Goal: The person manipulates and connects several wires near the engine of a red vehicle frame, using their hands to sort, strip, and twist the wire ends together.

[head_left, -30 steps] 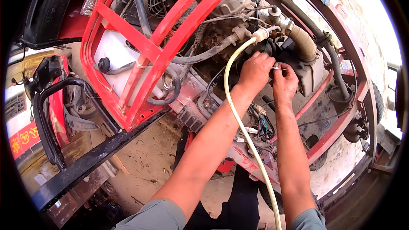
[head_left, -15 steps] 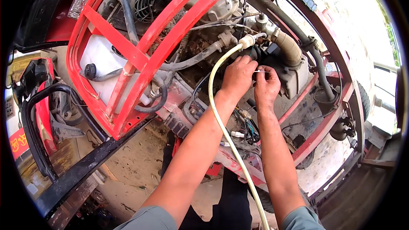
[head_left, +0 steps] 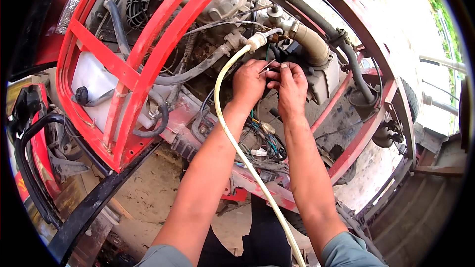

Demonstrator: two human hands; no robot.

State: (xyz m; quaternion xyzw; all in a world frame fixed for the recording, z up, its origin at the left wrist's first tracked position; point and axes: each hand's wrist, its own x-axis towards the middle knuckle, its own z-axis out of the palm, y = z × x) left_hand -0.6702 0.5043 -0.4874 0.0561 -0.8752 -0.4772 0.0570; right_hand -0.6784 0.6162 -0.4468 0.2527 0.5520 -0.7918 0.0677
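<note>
Right over the exposed engine (head_left: 225,7), both bare hands meet, fingertips almost together. The thin piece (head_left: 267,66) between them is dark and slender, with a small white bit beside it; from where I stand, it's too small to make out what it is. The right hand (head_left: 291,86) pinches at it between thumb and forefinger, other fingers curled in. The left hand (head_left: 249,83) has its fingers bent toward the same spot, the piece lying at their tips, but I can't tell how firmly they grip.

Just above the left hand sits a pale fitting (head_left: 256,42), and from it a yellowish hose (head_left: 230,131) runs down across the left forearm. Below the hands, between the forearms, lie tangled wires (head_left: 273,141) with a white plug (head_left: 259,152). A tan pipe (head_left: 312,44) bends above the right hand.
</note>
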